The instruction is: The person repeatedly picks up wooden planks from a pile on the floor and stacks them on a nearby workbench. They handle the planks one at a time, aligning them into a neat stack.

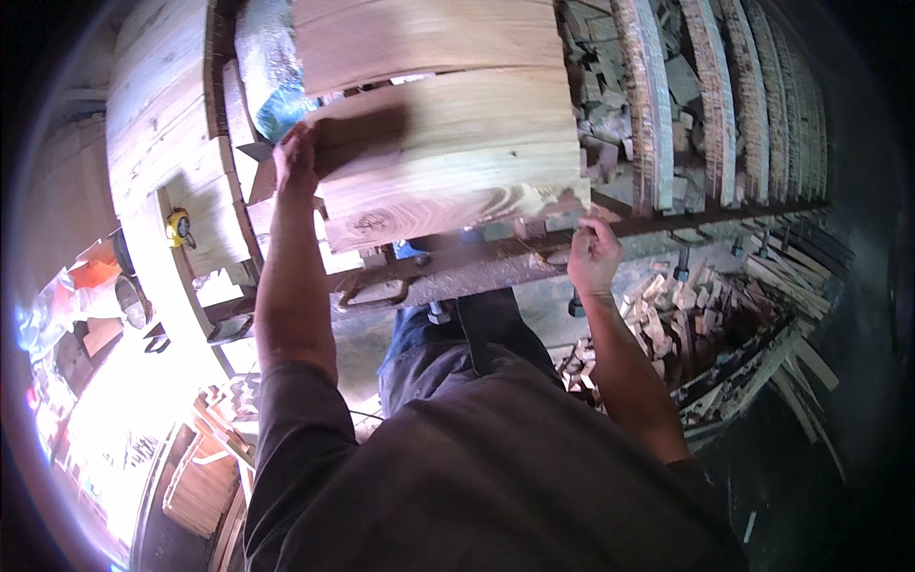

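Several pale wooden boards lie side by side in front of me, and the nearest wooden board (448, 212) has a dark knot and curved grain. My left hand (297, 162) grips the left end of the boards, its fingers closed at the edge and partly hidden. It casts a dark shadow across the wood. Just off the near right corner, my right hand (593, 255) is raised with the fingers curled in. Whether something small sits between those fingers I cannot make out. A metal rail (457, 276) with handle-like loops runs under the near edge.
More planks (172, 105) lie at the left with a yellow tape measure (178, 227) on them. Rough-edged slats (648, 105) stand in a row at the right over wood scraps. Offcuts (658, 315) are heaped below the rail. Clear plastic wrap (272, 67) lies behind my left hand.
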A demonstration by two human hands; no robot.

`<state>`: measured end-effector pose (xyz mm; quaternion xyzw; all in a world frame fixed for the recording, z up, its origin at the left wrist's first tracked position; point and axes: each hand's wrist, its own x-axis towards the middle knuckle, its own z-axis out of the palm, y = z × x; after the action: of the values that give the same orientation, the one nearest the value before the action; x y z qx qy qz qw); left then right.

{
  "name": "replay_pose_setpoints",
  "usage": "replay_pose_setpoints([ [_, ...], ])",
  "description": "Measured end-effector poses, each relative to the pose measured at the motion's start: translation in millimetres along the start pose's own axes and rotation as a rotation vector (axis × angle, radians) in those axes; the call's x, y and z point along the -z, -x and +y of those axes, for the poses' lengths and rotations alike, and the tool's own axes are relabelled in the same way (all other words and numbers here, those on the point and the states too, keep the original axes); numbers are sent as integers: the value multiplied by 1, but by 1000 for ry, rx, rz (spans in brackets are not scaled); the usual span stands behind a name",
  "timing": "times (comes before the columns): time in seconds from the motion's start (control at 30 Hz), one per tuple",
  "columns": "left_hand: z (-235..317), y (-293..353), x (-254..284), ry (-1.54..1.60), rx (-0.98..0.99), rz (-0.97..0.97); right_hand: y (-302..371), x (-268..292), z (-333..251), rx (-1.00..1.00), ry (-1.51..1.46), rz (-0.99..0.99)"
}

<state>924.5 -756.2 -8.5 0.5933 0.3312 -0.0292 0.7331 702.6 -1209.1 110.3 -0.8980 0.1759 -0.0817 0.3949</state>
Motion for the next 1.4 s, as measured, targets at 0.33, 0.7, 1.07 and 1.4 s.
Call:
replay_pose_setpoints([
  [0.33,63,-37,-52,-339,-6,-32,4,0,10,-55,24,-45],
  [0.7,41,-28,-41,-126,16,37,3,-1,-2,-11,21,-2],
  [1.07,-1,35,-69,-1183,-958,99,-1,-1,-2,40,9,-8],
  [1.4,-8,110,-122,-1358,-883,-202,3,0,9,31,1,-100],
])
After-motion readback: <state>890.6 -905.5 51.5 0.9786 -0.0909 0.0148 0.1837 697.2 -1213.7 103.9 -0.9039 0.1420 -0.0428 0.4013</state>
